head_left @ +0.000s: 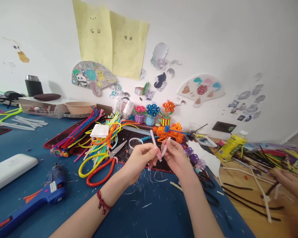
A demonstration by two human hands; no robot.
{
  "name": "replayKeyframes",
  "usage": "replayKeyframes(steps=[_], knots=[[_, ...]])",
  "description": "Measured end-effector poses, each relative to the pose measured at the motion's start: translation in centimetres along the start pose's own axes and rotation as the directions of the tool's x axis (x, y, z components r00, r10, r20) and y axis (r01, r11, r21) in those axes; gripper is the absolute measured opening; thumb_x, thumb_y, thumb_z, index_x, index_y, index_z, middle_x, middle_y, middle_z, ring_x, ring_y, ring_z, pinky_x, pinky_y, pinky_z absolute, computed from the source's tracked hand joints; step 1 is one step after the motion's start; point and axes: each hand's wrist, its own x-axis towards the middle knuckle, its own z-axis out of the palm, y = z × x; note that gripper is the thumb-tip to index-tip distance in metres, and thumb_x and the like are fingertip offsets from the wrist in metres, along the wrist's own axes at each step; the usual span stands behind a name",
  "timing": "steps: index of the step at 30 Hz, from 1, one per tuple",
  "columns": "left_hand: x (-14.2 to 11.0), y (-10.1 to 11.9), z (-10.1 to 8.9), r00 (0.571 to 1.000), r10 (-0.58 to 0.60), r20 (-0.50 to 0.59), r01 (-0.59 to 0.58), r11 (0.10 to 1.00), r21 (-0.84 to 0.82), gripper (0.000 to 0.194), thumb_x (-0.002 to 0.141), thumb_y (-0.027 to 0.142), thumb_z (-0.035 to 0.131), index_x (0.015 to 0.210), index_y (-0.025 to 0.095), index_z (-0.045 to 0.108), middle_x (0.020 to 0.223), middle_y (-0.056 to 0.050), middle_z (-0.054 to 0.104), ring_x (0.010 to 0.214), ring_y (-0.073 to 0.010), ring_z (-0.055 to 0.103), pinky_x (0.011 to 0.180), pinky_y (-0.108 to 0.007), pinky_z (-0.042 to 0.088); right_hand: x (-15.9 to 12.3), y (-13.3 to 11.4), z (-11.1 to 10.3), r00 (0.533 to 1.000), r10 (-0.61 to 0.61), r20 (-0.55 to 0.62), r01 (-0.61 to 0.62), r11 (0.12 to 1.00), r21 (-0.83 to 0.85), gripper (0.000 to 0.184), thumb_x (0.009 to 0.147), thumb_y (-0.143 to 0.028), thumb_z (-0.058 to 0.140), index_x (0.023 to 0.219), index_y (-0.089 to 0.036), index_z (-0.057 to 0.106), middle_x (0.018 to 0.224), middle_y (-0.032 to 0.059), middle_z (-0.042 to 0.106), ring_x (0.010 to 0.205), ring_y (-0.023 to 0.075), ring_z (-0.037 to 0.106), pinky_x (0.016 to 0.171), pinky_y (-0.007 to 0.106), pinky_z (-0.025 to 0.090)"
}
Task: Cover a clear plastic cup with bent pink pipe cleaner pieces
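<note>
Left hand [139, 163] narrowly closed, pinching a pale pink pipe cleaner [153, 142] rising toward its 11 o'clock; right hand [176, 158] narrowly closed on a second pale strand [165, 147] at its 10 o'clock.

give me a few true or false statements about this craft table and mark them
1. The left hand and right hand both hold a pale pink pipe cleaner. True.
2. The glue gun rests on the scissors. False: the blue glue gun lies on the blue mat, apart from the red-handled scissors.
3. A red cord bracelet circles the left wrist. True.
4. The pipe-cleaner flowers stand in a beige bowl. False: the pipe-cleaner flowers stand in small pots.
5. Another person's hand shows at the right edge. True.
</note>
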Motion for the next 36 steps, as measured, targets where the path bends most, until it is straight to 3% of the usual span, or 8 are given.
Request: replayKeyframes(steps=[5,11,27,30,32,34,36], knots=[[-0.23,0.30,0.41,0.992,-0.055,0.113,0.047,0.997,0.067,0.042,0.083,0.050,0.058,0.063,0.014,0.056,0.063,0.001,0.055,0.049,-0.0063,0.044,0.046,-0.020,0.029,-0.22,0.01,0.09,0.999,0.000,0.045,0.005,0.994,-0.108,0.026,0.068,-0.041,0.080,0.073,-0.016,0.071,0.054,-0.0019,0.057,0.041,0.0095,0.049,0.037,0.021,0.038],[-0.28,0.39,0.26,0.984,-0.091,0.153,0.084,0.995,0.054,0.041,0.084,0.048,0.058,0.061,0.014,0.057,0.063,-0.001,0.055,0.050,-0.0075,0.044,0.047,-0.022,0.026,-0.27,-0.09,0.25,0.999,-0.030,0.028,0.033,0.990,-0.134,0.030,0.061,-0.042,0.084,0.071,-0.017,0.073,0.049,-0.0023,0.055,0.038,0.0094,0.047,0.033,0.020,0.036],[-0.33,0.67,0.20,0.982,-0.113,0.154,0.113,0.994,0.007,0.041,0.084,0.045,0.056,0.057,0.015,0.049,0.059,-0.001,0.057,0.047,-0.0067,0.042,0.046,-0.022,0.023,-0.42,-0.31,0.37,0.997,-0.065,0.027,0.069,0.979,-0.193,0.028,0.062,-0.042,0.083,0.071,-0.017,0.074,0.051,-0.0011,0.056,0.044,0.0088,0.043,0.041,0.021,0.031],[-0.09,0.53,0.19,0.991,-0.088,0.105,0.086,0.996,0.024,0.039,0.086,0.046,0.054,0.063,0.016,0.049,0.061,-0.001,0.059,0.045,-0.0066,0.042,0.044,-0.021,0.025,-0.36,-0.42,0.35,0.993,-0.115,-0.008,0.111,0.972,-0.208,0.024,0.064,-0.039,0.081,0.069,-0.017,0.073,0.053,-0.0007,0.057,0.045,0.0087,0.043,0.043,0.022,0.033],[0.11,0.35,0.12,0.999,-0.032,0.008,0.031,0.994,0.101,0.032,0.086,0.047,0.053,0.075,0.017,0.052,0.064,0.000,0.061,0.044,-0.0073,0.044,0.043,-0.020,0.027,-0.31,-0.48,0.45,0.984,-0.167,-0.069,0.146,0.959,-0.244,0.021,0.067,-0.037,0.080,0.070,-0.017,0.073,0.052,-0.0010,0.057,0.046,0.0087,0.044,0.044,0.022,0.034],[0.23,0.11,-0.02,0.991,0.094,-0.099,-0.061,0.954,0.293,0.026,0.086,0.044,0.055,0.092,0.019,0.054,0.072,0.000,0.064,0.048,-0.0088,0.050,0.045,-0.020,0.033,-0.25,-0.44,0.64,0.963,-0.235,-0.131,0.189,0.938,-0.291,0.019,0.068,-0.035,0.079,0.070,-0.017,0.073,0.051,-0.0014,0.056,0.047,0.0093,0.045,0.045,0.022,0.035],[0.17,-0.16,-0.21,0.952,0.274,-0.136,-0.141,0.786,0.602,0.026,0.085,0.039,0.060,0.103,0.020,0.055,0.082,-0.001,0.067,0.056,-0.0104,0.055,0.053,-0.022,0.039,-0.19,-0.26,0.88,0.939,-0.301,-0.166,0.234,0.913,-0.334,0.018,0.068,-0.034,0.079,0.067,-0.017,0.071,0.051,-0.0013,0.056,0.048,0.0100,0.047,0.046,0.023,0.036]])
